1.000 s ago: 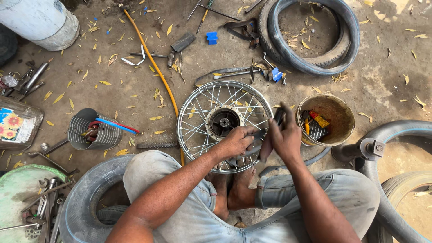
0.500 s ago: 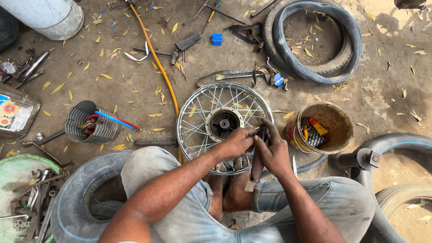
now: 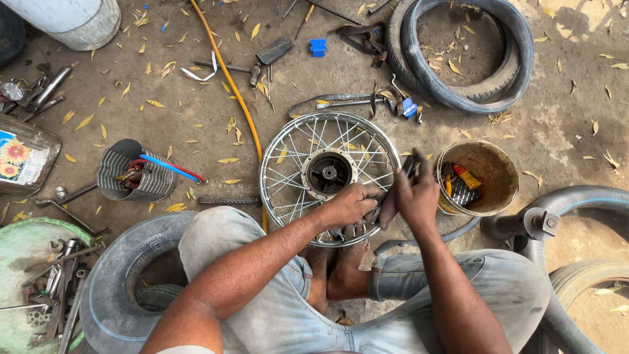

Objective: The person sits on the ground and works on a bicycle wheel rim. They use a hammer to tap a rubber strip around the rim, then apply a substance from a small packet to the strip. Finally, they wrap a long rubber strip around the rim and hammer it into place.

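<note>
A dusty concrete floor (image 3: pixel 196 131) strewn with dry yellow leaves is seen from above, with tools and tyres scattered over it. A spoked wheel rim (image 3: pixel 329 176) lies flat on the floor just ahead of the seated person's bare feet (image 3: pixel 341 272). The left hand (image 3: pixel 350 204) is closed over the near edge of the rim, its fingers curled around the lower end of a dark, narrow tool (image 3: pixel 393 196). The right hand (image 3: pixel 418 195) is wrapped around the same tool just beside the left hand, over the rim's right side; what kind of tool it is cannot be told. A rusty bucket (image 3: pixel 477 177) holding small items stands just right of the right hand. A ribbed metal cylinder (image 3: pixel 134 172) with red and blue tubes lies well to the left of the left hand. A black tyre (image 3: pixel 458 52) lies beyond both hands, and an orange hose (image 3: pixel 232 85) runs across the floor toward the rim.
</note>
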`<action>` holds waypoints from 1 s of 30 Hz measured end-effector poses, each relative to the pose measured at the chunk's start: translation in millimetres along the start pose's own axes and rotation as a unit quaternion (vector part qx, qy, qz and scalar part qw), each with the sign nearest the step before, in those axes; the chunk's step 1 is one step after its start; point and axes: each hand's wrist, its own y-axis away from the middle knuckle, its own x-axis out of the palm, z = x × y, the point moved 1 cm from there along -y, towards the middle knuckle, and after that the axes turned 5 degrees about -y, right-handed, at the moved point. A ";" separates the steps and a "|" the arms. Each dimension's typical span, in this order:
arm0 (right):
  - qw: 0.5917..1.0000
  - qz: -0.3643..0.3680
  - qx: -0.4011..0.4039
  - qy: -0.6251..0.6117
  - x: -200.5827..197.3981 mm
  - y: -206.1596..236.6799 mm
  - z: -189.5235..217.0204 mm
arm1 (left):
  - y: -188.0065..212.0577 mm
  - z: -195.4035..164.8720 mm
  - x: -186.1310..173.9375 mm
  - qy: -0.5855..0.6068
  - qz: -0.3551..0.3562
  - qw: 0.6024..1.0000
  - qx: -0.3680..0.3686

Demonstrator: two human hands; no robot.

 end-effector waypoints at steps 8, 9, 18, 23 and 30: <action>0.997 0.070 -0.037 -0.007 4.6 -1.3 -16.6 | 2.9 -10.9 -6.5 0.025 -0.043 0.999 -0.018; 0.996 0.079 -0.048 -0.001 4.9 -1.7 -14.6 | 3.6 -12.0 -4.5 0.020 -0.032 0.999 0.000; 0.987 0.023 -0.149 -0.047 -7.2 15.9 2.6 | 2.1 -4.1 -0.9 0.037 -0.041 0.998 0.017; 0.995 -0.072 0.067 -0.032 -12.5 0.7 -22.7 | 7.5 -9.7 2.2 0.034 0.011 0.999 0.009; 0.992 0.040 -0.111 -0.048 -9.7 10.3 -28.1 | 4.5 -22.6 -2.0 0.036 -0.007 0.999 -0.039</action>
